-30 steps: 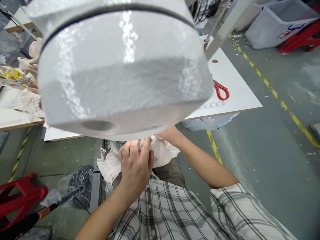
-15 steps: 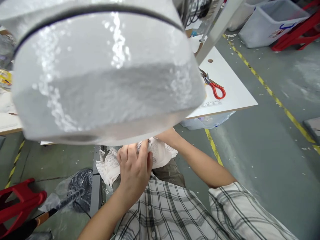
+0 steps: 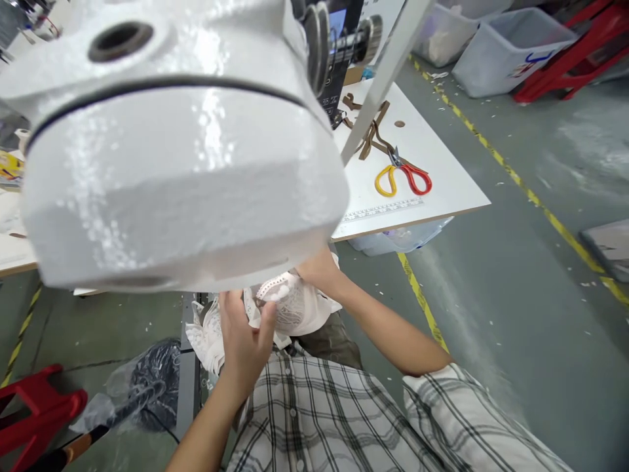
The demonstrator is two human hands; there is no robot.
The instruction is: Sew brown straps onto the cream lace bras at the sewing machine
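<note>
A white sewing machine head (image 3: 167, 164) fills the upper left and hides much of what lies beneath it. Just below it, on my lap, sits a bundle of white lace fabric (image 3: 295, 308). My left hand (image 3: 243, 337) grips the lace from the near side, thumb pressed against it. My right hand (image 3: 314, 269) reaches in from the right to the far edge of the lace; its fingers are hidden under the machine.
A white table (image 3: 442, 190) holds scissors with one red and one yellow handle (image 3: 403, 177), brown strips (image 3: 368, 134) and a printed ruler. Plastic bins (image 3: 511, 49) stand at the back right, a red stool (image 3: 34, 413) and a dark bag (image 3: 152, 373) on the floor at left. Yellow floor tape (image 3: 515, 177) runs diagonally.
My head has lifted, showing the machine's top and more of the table. My left hand has shifted slightly left and turned, and the lace has bunched up higher between my hands.
</note>
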